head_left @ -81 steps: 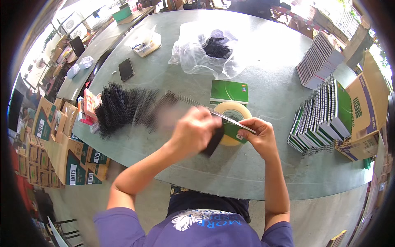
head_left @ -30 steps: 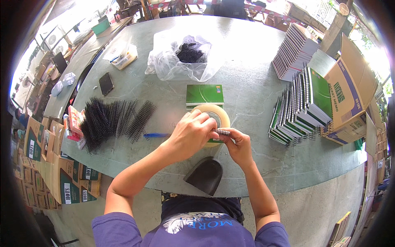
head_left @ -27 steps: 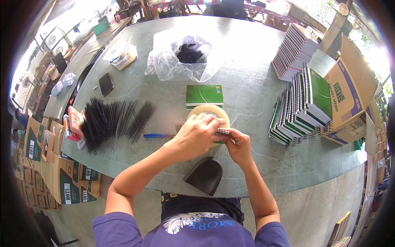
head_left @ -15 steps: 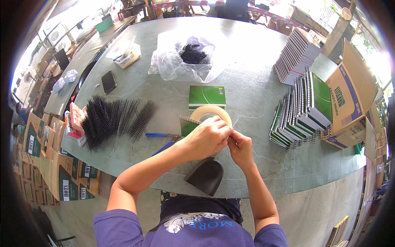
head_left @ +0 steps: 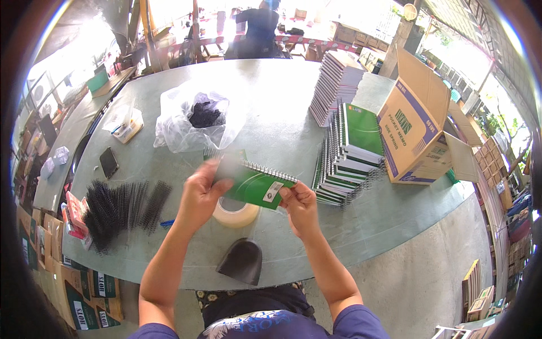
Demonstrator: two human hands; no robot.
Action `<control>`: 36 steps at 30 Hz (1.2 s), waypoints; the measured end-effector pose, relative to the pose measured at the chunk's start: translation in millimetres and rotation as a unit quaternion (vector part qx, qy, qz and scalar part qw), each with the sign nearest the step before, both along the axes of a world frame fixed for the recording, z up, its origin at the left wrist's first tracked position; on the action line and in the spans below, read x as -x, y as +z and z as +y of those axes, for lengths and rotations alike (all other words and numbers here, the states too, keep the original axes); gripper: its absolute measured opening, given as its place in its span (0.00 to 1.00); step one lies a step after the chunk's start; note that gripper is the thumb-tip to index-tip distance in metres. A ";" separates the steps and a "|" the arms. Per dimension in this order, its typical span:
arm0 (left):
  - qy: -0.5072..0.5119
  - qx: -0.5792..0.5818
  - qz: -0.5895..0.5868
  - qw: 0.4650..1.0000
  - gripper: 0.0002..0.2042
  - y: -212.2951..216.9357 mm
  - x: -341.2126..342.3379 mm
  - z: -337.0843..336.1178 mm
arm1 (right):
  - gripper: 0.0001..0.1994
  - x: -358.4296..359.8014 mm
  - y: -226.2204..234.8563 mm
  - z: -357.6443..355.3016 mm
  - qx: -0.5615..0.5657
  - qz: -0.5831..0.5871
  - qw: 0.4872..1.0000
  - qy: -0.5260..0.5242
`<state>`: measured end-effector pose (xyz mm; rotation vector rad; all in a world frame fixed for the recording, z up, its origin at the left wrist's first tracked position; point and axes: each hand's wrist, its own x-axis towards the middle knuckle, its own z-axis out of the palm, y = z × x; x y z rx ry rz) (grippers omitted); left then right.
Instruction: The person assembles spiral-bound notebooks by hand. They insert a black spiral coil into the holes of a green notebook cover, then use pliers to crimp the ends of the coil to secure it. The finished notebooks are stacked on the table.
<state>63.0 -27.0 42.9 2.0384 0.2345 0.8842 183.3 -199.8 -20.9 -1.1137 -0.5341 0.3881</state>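
Note:
A small green spiral notebook [head_left: 248, 185] is held up between my two hands, its wire coil along the far edge. My left hand [head_left: 204, 185] grips its left end, with the fingers partly blurred and behind the cover. At the right end, my right hand [head_left: 299, 204] pinches the corner by a small white label. Below the notebook lies a wide roll of tape [head_left: 236, 217], partly covered by it. Another green notebook [head_left: 217, 153] shows just beyond my left hand. Nearer me rests a dark curved object [head_left: 243, 261], whose kind I cannot make out.
Loose black spiral coils [head_left: 121, 212] lie at the left, with a blue handle [head_left: 167, 223] and a phone [head_left: 109, 162] nearby. A plastic bag [head_left: 169, 127] holds more coils. Stacked green notebooks [head_left: 353, 152] and an open carton [head_left: 415, 133] stand right. A person [head_left: 258, 28] is far back.
My hands have moved apart from their pinch over the tape roll and now hold the green notebook raised. The view has shifted toward the right. The blue handle is now mostly hidden.

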 end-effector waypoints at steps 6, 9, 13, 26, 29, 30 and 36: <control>-0.028 0.041 -0.020 0.999 0.21 49.2 -41.1 -14.6 | 0.09 -10.9 134.0 -53.8 0.021 -0.548 0.744 -0.383; -0.054 -0.128 -0.014 0.990 0.15 44.9 -54.5 -11.7 | 0.09 -50.4 164.4 -76.1 0.203 -0.566 0.698 -0.388; -0.030 -0.182 -0.006 0.983 0.10 25.6 -39.8 -5.2 | 0.10 -90.4 134.6 -77.3 0.337 -0.543 0.735 -0.226; 0.127 -0.078 0.097 0.984 0.05 -4.0 93.0 66.3 | 0.08 -27.3 -2.2 168.6 0.303 -0.642 0.703 0.041; 0.188 -0.090 0.137 0.969 0.05 -12.8 120.6 72.8 | 0.09 -17.9 -44.1 214.7 0.426 -0.639 0.638 0.051; 0.216 -0.078 0.168 0.959 0.06 -19.9 133.7 79.5 | 0.09 -8.7 -48.1 223.8 0.430 -0.648 0.625 0.062; 0.372 -0.041 0.249 0.894 0.16 -92.2 140.4 137.5 | 0.10 -22.5 -35.5 221.7 0.440 -0.648 0.605 0.143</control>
